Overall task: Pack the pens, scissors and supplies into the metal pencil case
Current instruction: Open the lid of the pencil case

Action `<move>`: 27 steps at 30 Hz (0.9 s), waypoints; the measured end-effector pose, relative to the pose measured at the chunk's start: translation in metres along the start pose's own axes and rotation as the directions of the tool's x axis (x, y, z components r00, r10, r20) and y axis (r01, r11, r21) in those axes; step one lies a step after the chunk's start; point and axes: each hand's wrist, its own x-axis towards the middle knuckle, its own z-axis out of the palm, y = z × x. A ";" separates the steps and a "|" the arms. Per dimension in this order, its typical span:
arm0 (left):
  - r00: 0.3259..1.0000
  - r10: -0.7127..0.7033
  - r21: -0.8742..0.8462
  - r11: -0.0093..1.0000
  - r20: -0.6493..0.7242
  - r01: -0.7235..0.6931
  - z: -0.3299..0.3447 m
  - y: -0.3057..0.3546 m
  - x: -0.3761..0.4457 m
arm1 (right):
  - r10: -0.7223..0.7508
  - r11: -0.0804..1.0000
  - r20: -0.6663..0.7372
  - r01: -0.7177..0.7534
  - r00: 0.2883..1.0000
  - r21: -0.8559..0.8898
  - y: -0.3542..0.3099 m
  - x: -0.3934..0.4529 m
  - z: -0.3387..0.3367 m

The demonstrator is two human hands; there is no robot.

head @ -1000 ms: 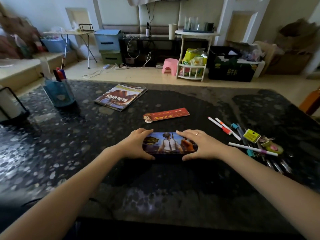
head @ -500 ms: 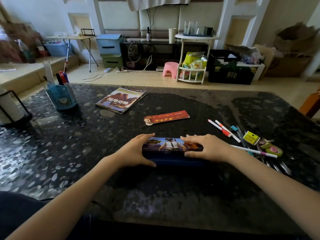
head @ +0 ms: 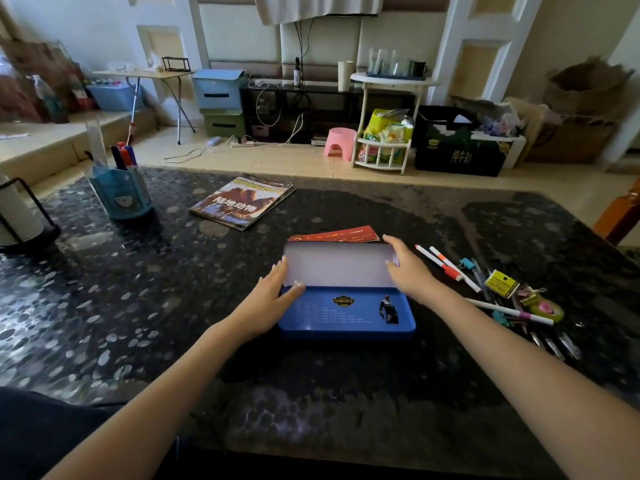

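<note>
The metal pencil case lies open in the middle of the dark table, its blue tray bare inside and its pale lid tilted up and back. My left hand holds the lid's left edge, thumb at the hinge corner. My right hand grips the lid's right edge, fingers over its top corner. To the right lie two white pens with red caps, a white pen, a yellow box, clips, a green tape roll and several dark pens. No scissors can be made out.
A red paper strip lies just behind the lid. A magazine sits further back, a blue pen holder at back left, and a black wire stand at the left edge. A wooden chair is at the table's right.
The case was shut under both hands. Its lid has swung up and back, and both hands have moved to the lid's side edges.
</note>
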 end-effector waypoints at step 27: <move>0.994 0.107 0.403 0.911 -0.018 -0.091 0.006 0.016 -0.024 | -0.346 0.752 0.280 0.443 0.895 -0.487 -0.036 -0.090 0.021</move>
